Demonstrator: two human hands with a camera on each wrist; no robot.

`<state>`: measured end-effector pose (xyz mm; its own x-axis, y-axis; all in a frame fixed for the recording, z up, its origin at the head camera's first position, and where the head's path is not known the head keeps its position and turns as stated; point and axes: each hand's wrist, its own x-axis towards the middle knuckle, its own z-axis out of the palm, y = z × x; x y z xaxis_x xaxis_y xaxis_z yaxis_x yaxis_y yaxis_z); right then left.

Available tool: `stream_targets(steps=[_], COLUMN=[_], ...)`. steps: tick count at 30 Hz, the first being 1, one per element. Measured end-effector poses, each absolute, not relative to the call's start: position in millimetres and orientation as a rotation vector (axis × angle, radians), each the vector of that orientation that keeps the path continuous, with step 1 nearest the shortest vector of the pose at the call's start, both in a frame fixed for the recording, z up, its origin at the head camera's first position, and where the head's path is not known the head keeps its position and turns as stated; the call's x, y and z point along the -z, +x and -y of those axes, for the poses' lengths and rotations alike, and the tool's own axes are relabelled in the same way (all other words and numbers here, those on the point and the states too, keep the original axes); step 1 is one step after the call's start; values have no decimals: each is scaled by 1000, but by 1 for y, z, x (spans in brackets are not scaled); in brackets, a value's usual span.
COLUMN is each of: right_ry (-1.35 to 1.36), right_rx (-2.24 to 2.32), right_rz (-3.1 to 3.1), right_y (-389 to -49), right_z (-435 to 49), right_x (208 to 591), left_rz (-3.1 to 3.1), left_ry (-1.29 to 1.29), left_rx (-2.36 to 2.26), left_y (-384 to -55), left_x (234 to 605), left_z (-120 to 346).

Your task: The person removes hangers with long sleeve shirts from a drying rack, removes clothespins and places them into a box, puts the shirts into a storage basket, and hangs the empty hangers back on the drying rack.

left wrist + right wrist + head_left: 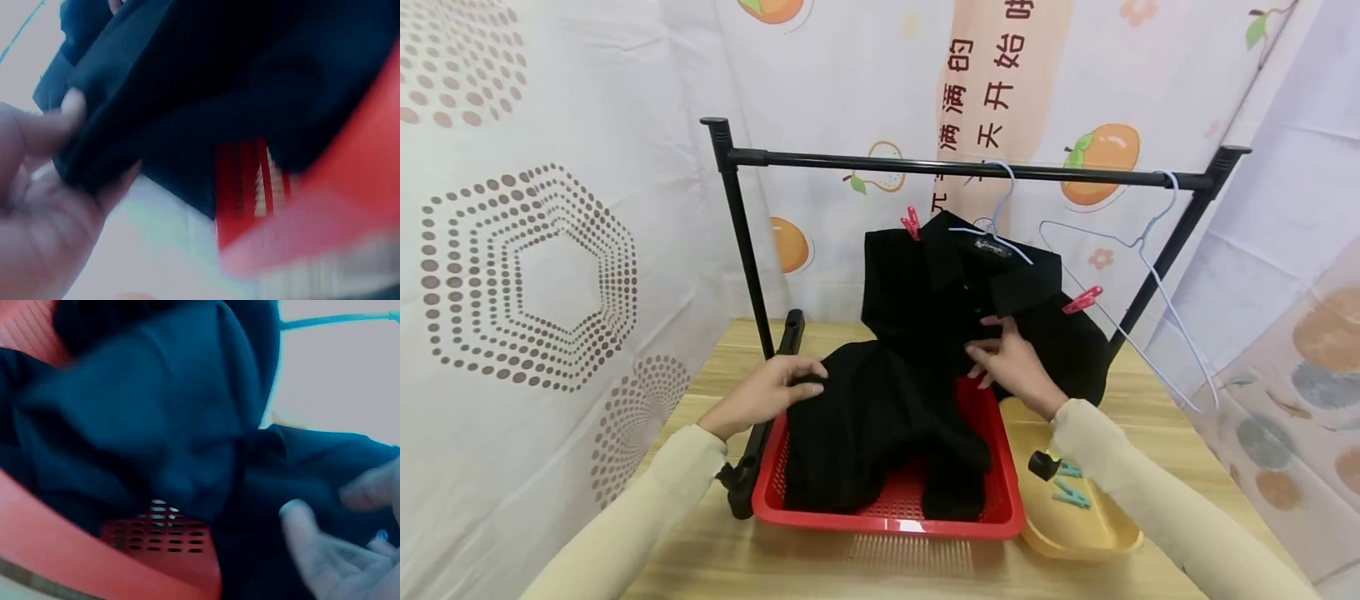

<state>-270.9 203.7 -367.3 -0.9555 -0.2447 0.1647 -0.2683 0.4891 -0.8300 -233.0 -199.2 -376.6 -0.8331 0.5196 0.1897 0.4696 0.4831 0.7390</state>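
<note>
A black shirt with a collar hangs by a light blue hanger from the black rack, with red clothespins on it. Below, black cloth lies bunched in a red basket and overlaps the shirt's lower part. My left hand pinches the left edge of this cloth between thumb and fingers, as the left wrist view shows. At the shirt front, below the collar, is my right hand. Its thumb and fingers stand apart, with dark cloth behind them.
The rack's bar spans the wooden table. An unused light blue hanger hangs at its right end. Right of the basket sits a yellow tray with green clothespins. A printed curtain stands behind.
</note>
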Motion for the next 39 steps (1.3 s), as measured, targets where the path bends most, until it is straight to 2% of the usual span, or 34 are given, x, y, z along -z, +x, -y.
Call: stream_targets(steps=[4,7,13,18,21,25,28,33,39], right_ry=[615,662,587,704,857,1348,1625,1625,1596], right_rx=[-1111,-863,-1259,-1732,-1746,-1389,-1030,-570,-268], right_rz=[2937,3161,3147,2960,2905,2805,2697,2726,2724], right_y=[-255,-249,-256,-251,-236,-211,-194,-180,-175], right_z=[-189,-178,-174,-191,-204,-220,-226,-220,-206], right_x=[377,388,402,380,364,360,371,393,403], left_rz=[-2567,-2629,-2721,-2585,-2452,-2244,-2274,-2570,-2611], left_ry=[1113,1177,1132,1131,1219,1384,1393,1234,1273], left_rx=[-1162,-1011,-838,-919,-898,-727,-656,-631,-262], left_y=[-219,-216,-224,-218,-209,-197,-194,-200,-208], left_x=[374,377,387,373,358,349,354,374,398], left_z=[187,180,184,201,212,218,215,204,190])
